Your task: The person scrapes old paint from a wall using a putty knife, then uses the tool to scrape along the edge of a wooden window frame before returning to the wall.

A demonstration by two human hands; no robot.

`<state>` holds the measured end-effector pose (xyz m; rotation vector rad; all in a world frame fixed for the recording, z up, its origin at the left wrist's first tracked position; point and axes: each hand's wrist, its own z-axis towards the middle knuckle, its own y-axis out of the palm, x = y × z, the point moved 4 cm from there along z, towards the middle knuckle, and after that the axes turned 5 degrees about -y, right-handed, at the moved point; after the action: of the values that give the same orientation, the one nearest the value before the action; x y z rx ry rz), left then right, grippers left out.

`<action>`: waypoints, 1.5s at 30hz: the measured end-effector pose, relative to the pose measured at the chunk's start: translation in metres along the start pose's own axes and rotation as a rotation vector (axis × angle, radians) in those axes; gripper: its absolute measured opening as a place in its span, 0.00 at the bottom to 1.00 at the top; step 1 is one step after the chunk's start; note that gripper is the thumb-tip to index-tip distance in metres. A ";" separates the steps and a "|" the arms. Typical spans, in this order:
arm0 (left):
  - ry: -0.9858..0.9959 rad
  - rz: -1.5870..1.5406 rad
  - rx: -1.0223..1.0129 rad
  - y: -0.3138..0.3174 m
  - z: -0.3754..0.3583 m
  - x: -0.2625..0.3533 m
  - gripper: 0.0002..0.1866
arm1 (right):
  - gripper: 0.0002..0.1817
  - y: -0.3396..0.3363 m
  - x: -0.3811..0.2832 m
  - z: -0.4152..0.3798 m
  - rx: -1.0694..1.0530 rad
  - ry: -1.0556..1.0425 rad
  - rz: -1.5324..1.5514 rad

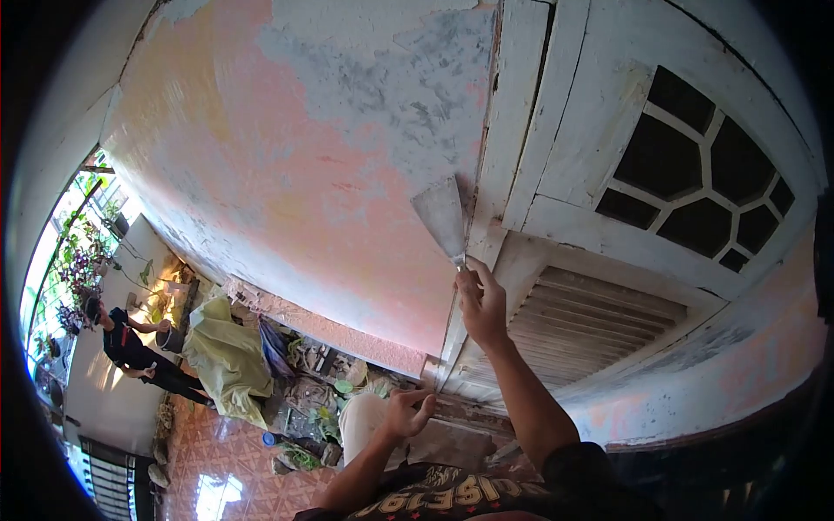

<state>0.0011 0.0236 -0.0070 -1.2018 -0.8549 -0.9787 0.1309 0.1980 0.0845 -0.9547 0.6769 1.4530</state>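
Note:
My right hand is closed around the handle of a putty knife. Its wide metal blade points up and lies against or very near the wall, just left of the white door frame. Pink, grey and whitish patches of worn paint cover that wall. Lower down, my left hand hangs in front of my body, loosely curled with the thumb apart and nothing visible in it.
A louvred panel and a hexagon-patterned grille are on the right. At lower left, a person in dark clothes stands by a greenish-yellow cover. Debris and plants lie along the wall's base, beside tiled floor.

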 end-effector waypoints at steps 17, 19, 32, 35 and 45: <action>0.008 0.053 -0.016 0.002 -0.004 -0.006 0.18 | 0.20 0.006 -0.016 -0.003 0.018 -0.195 -0.004; 0.015 0.014 0.000 0.002 -0.003 -0.006 0.19 | 0.20 0.006 -0.012 -0.003 -0.005 -0.141 -0.002; 0.006 -0.004 -0.022 0.000 -0.002 0.004 0.20 | 0.20 -0.014 -0.003 -0.003 -0.019 0.028 -0.208; 0.021 0.049 0.000 0.003 0.003 0.000 0.20 | 0.20 -0.013 -0.023 -0.006 0.002 -0.126 -0.210; -0.027 0.045 -0.009 0.002 -0.001 0.004 0.21 | 0.19 -0.004 -0.017 -0.010 -0.005 -0.147 -0.206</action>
<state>0.0048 0.0226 -0.0044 -1.2388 -0.8417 -0.9324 0.1356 0.1817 0.0944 -0.8842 0.4538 1.3279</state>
